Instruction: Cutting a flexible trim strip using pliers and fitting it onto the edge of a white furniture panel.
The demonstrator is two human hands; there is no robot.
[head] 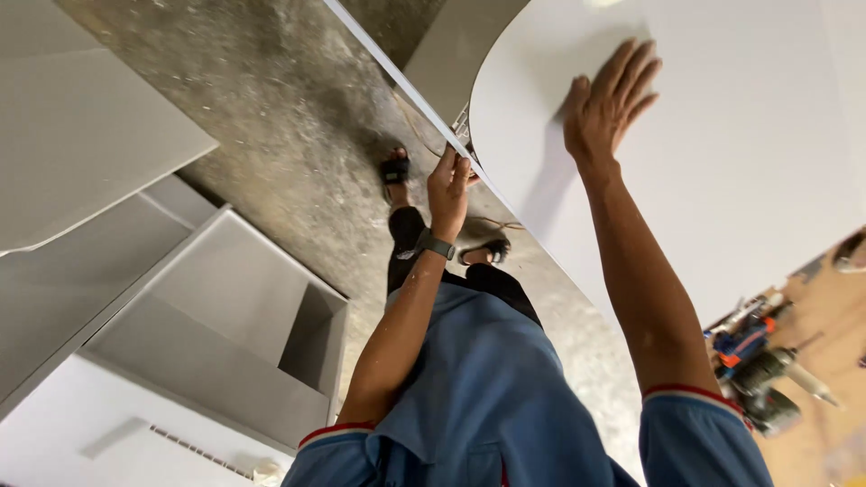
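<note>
White panel (722, 153), a large flat board with one rounded corner, fills the head view from twelve to three o'clock, and its thin edge runs diagonally down from the top centre. The left hand (448, 185) is at the centre of the frame, with its fingers curled over that thin edge, pinching it; a dark watch (438, 245) sits on the wrist. The right hand (606, 104), at about one o'clock, lies spread wide and flat on the broad white face near the rounded corner, gripping nothing and only pressing against the surface. One hand on the edge and one on the face looks like a way to steady and steer a sheet too wide to hold from a single side.

Below the arms, at six o'clock, is the person's blue shirt (487, 397) with red-trimmed sleeves, and past it two feet in dark sandals (395, 169) stand on the bare concrete floor (289, 108). At eight o'clock an open grey cabinet carcass (225, 334) lies on the floor, and its compartments appear to hold nothing. More pale boards (81, 135) lean at ten o'clock. At four o'clock, on a wooden worktop (830, 361), lie a cordless drill (767, 379) and some small tools, well apart from both hands.
</note>
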